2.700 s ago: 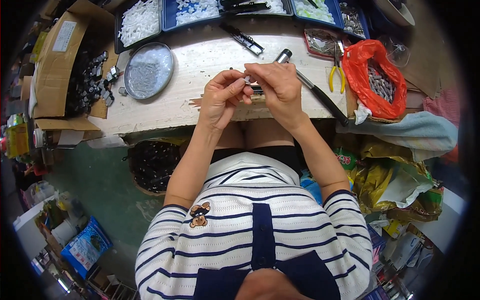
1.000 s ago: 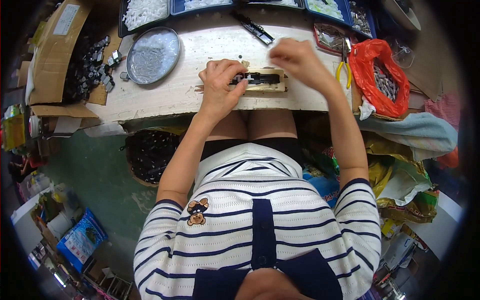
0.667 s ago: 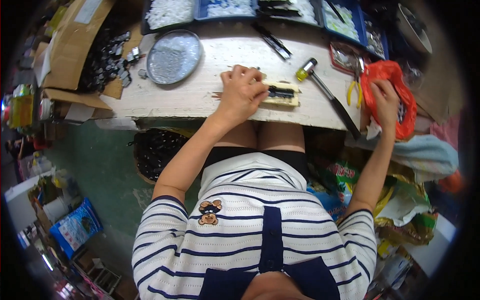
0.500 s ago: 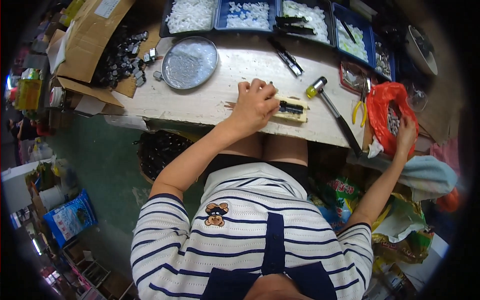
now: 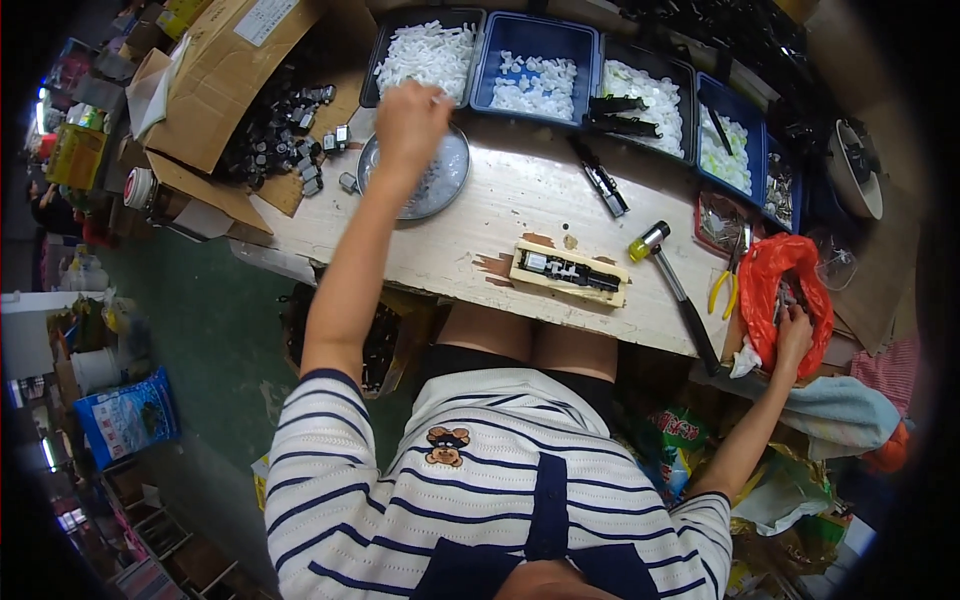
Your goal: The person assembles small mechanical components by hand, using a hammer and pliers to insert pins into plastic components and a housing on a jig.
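My left hand [image 5: 412,130] is raised over the far rim of the round metal dish [image 5: 455,185], beside the black bin of white plastic pieces [image 5: 430,55]. Its fingers are curled together, and a small pale bit shows at their tips. My right hand [image 5: 796,342] reaches into the red plastic bag [image 5: 815,290] of small greyish parts, fingers bent and drawn together among them. Whatever it grips is too small to name. In front of me, untouched, lies a cream block fixture [image 5: 615,297] with a black assembly [image 5: 575,273] bearing a silver part in its slot.
Right of the fixture lie a mallet [image 5: 685,308] and yellow-handled pliers [image 5: 724,292]. A black strip assembly [image 5: 600,180] rests farther back. Blue bins [image 5: 540,112] of white parts line the far edge. Dark and silver blocks [image 5: 290,140] spill from a cardboard box [image 5: 215,90] at left.
My left hand has left the cream fixture and swung far and left to the dish and white-piece bin, uncovering the silver part. My right hand stays at the red bag. The view has shifted slightly.
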A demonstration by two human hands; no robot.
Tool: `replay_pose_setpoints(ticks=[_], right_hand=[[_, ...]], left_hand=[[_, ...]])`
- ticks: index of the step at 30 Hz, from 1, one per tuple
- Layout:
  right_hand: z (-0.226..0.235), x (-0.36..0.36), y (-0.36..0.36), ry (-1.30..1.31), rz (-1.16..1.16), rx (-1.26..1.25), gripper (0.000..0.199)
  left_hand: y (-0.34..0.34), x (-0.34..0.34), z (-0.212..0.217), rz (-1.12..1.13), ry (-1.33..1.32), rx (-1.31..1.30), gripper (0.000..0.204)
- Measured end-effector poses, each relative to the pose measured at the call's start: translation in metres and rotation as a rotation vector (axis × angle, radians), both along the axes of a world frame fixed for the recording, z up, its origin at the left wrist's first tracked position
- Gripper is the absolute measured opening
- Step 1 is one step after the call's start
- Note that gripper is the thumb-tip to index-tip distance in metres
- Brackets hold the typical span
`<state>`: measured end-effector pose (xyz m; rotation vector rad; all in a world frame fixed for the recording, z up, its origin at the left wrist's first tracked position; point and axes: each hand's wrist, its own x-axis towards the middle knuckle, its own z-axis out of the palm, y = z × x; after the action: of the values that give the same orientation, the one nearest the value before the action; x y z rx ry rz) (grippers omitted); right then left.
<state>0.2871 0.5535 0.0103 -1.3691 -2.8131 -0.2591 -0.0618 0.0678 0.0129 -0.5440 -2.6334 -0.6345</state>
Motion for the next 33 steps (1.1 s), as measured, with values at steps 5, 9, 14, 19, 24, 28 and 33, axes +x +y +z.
replay_pose_setpoints(ticks=[5,9,14,19,24,28,33], right_hand=[[0.000,-0.002,-0.007,-0.002,-0.061,0.006,0.027],[0.011,-0.006,-0.012,-0.014,-0.130,-0.100,0.026],[-0.009,0.015,0.028,0.149,-0.100,-0.197,0.027],[-0.009,0.007,0.020,0.278,-0.119,-0.159,0.027],[-0.022,0.015,0.039,0.402,0.052,-0.109,0.021],[-0.028,0.018,0.051,0.493,0.226,0.011,0.019],[-0.023,0.019,0.044,0.616,0.082,-0.247,0.021]], left_hand=[[0.008,-0.076,0.009,0.273,-0.259,-0.234,0.036],[-0.004,-0.108,0.012,0.244,-0.269,-0.309,0.041],[-0.027,-0.118,0.010,-0.032,-0.777,0.290,0.022],[-0.031,-0.102,0.016,-0.064,-0.782,0.666,0.014],[-0.037,-0.102,0.014,-0.101,-0.704,0.932,0.018],[-0.052,-0.082,0.016,-0.282,-0.553,1.186,0.027],[-0.057,-0.010,0.021,-0.327,-0.483,1.111,0.020]])
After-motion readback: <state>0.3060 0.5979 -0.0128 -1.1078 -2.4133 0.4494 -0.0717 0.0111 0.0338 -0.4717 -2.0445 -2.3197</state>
